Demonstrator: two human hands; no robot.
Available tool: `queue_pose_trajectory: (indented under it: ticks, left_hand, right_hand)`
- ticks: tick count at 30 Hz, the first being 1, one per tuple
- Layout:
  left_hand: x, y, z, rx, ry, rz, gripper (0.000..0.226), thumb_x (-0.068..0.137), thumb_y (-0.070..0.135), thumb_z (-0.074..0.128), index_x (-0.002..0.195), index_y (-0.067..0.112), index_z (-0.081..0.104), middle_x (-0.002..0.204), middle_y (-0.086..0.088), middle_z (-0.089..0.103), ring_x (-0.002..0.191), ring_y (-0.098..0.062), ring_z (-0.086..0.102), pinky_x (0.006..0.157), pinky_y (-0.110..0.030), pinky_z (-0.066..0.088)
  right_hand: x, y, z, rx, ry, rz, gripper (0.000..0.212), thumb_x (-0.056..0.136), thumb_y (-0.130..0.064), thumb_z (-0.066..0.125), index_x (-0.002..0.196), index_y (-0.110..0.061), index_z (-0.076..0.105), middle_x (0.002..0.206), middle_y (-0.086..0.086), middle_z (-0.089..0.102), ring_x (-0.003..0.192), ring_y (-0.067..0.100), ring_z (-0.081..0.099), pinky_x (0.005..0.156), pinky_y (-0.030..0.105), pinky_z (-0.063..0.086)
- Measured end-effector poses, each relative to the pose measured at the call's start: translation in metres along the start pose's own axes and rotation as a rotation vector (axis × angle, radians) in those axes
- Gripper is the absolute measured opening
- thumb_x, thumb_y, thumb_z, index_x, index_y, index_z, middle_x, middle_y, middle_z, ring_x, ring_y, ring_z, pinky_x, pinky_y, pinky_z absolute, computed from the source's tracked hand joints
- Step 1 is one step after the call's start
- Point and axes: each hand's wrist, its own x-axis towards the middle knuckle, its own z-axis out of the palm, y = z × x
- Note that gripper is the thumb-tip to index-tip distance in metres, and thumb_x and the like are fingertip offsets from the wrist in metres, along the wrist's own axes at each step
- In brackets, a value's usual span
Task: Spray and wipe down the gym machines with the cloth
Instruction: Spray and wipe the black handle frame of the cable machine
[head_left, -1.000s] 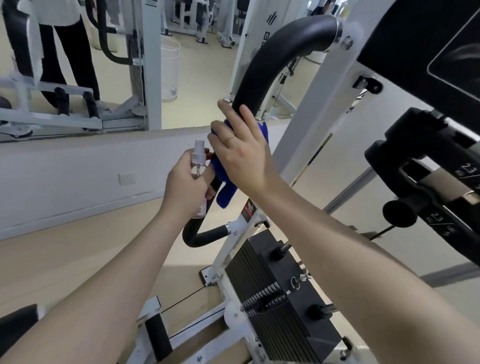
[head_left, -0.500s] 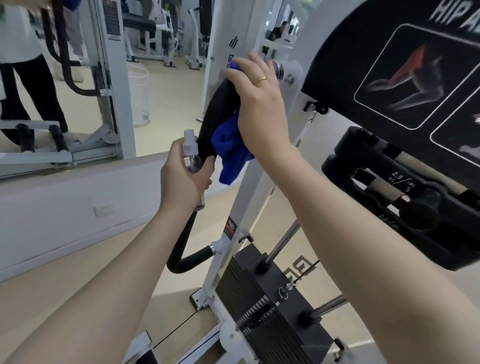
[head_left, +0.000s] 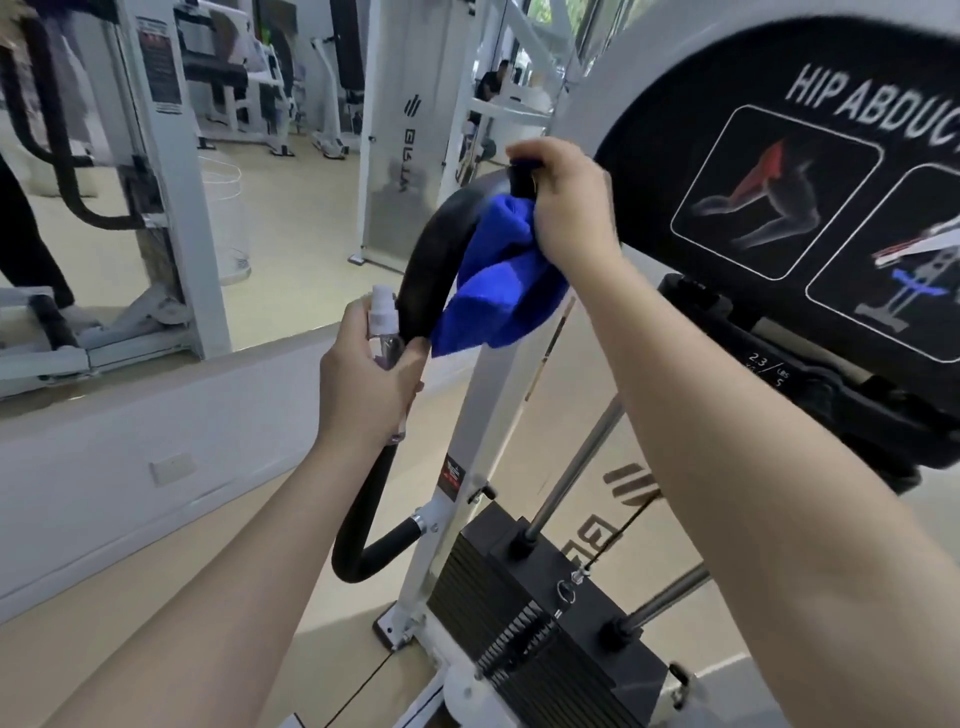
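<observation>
Where hidden: right hand's (head_left: 563, 208) fingertips lay behind the curved black padded handle bar (head_left: 431, 260); placard (head_left: 810, 171) text cut off at "HIP ABDUC".
Right hand: clenched round bar top, grasping the crumpled blue microfibre cloth (head_left: 498, 280), which hung against the bar.
Left hand (head_left: 363, 384): gripped small clear plastic spray bottle (head_left: 384, 332), white nozzle upright, just beside bar.
Weight stack (head_left: 524, 618): black ribbed plates, steel rods.

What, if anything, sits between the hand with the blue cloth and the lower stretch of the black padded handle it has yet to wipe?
The left hand, holding the spray bottle, is at the padded handle partway down, just under the hanging blue cloth gripped by the right hand. It covers that part of the bar; nothing else visibly blocks the way down.
</observation>
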Motion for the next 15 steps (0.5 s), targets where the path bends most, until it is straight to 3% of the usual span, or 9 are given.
queue_pose_trajectory:
  ticks: [2, 6, 9, 12, 15]
  left_hand:
    - [0.007, 0.008, -0.001, 0.002, 0.0, 0.053, 0.03, 0.086, 0.014, 0.061, 0.113, 0.02, 0.049, 0.076, 0.003, 0.061, 0.066, -0.021, 0.064, 0.068, -0.04, 0.057]
    - [0.014, 0.014, 0.001, 0.063, 0.001, 0.117, 0.023, 0.086, 0.016, 0.06, 0.106, 0.021, 0.049, 0.075, 0.008, 0.059, 0.068, -0.022, 0.065, 0.068, -0.044, 0.056]
    - [0.015, 0.011, 0.001, 0.041, -0.017, 0.117, 0.025, 0.087, 0.016, 0.061, 0.109, 0.021, 0.05, 0.08, 0.004, 0.061, 0.071, -0.025, 0.064, 0.068, -0.046, 0.056]
    - [0.015, 0.011, -0.002, 0.046, -0.052, 0.135, 0.024, 0.088, 0.017, 0.06, 0.109, 0.02, 0.048, 0.087, -0.001, 0.062, 0.072, -0.024, 0.063, 0.066, -0.043, 0.056]
    - [0.016, 0.011, -0.005, 0.053, -0.066, 0.11, 0.022, 0.088, 0.019, 0.061, 0.106, 0.023, 0.048, 0.085, 0.002, 0.062, 0.072, -0.023, 0.064, 0.066, -0.04, 0.056]
  right_hand:
    - [-0.001, 0.0, 0.004, 0.031, 0.019, 0.024, 0.046, 0.085, 0.008, 0.034, 0.114, -0.011, 0.065, 0.119, 0.005, 0.062, 0.111, 0.016, 0.054, 0.091, 0.011, 0.034]
    - [-0.026, -0.009, 0.015, 0.163, 0.056, -0.111, 0.041, 0.084, 0.013, 0.035, 0.106, -0.003, 0.066, 0.117, 0.013, 0.062, 0.112, 0.015, 0.05, 0.099, 0.017, 0.034]
    - [-0.044, -0.006, 0.019, 0.079, -0.048, -0.393, 0.036, 0.086, 0.007, 0.036, 0.103, -0.001, 0.067, 0.119, 0.017, 0.062, 0.126, 0.034, 0.045, 0.11, 0.037, 0.027]
    - [-0.049, 0.002, 0.027, -0.085, -0.067, -0.674, 0.034, 0.086, 0.003, 0.037, 0.099, 0.0, 0.068, 0.114, 0.019, 0.064, 0.121, 0.043, 0.049, 0.108, 0.048, 0.026]
    - [-0.039, 0.003, 0.028, -0.054, 0.008, -0.565, 0.035, 0.088, 0.0, 0.037, 0.102, -0.001, 0.068, 0.115, 0.018, 0.063, 0.12, 0.035, 0.051, 0.108, 0.042, 0.036]
